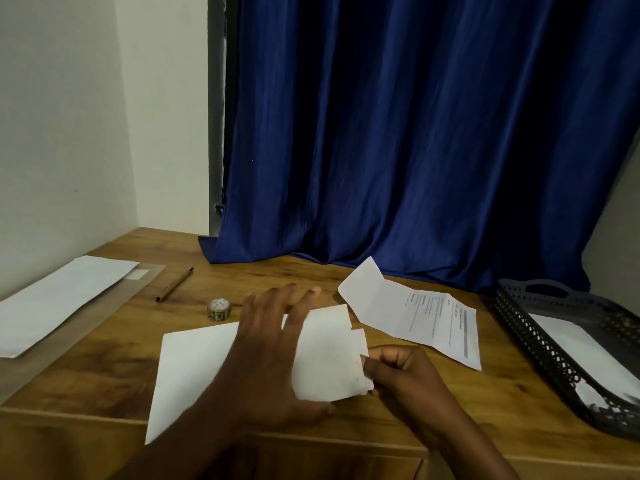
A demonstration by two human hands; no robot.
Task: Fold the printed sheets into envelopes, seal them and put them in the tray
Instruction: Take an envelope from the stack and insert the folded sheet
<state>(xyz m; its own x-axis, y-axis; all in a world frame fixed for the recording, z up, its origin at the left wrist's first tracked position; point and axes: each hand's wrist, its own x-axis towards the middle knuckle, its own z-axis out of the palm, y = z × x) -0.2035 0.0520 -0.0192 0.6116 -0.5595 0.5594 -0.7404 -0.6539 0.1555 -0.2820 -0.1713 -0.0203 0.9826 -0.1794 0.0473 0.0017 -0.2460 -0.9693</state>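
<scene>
**Folded sheet held between both hands over an envelope**

Paper, a folded white sheet [329, 355], sits between the two hands above the wooden surface [104, 368]. The right hand [398, 370] pinches its right edge with curled fingers and thumb. The left hand [273, 348] is spread wide, fingers straight, with the thumb under the sheet's lower edge and the fingers behind its left side. Beneath the left hand lies a white envelope [194, 368], flat on the surface and reaching toward the near edge. Beyond the right hand, a printed sheet [426, 317] rests partly unfolded, its far flap raised. Farther to the right of that hand stands a dark perforated tray [519, 327] with white paper inside. Just beyond the left hand is a small roll of tape [219, 309]; farther left lie a brown pen [174, 285] and another long envelope [59, 303]. A blue curtain [415, 133] hangs behind.
</scene>
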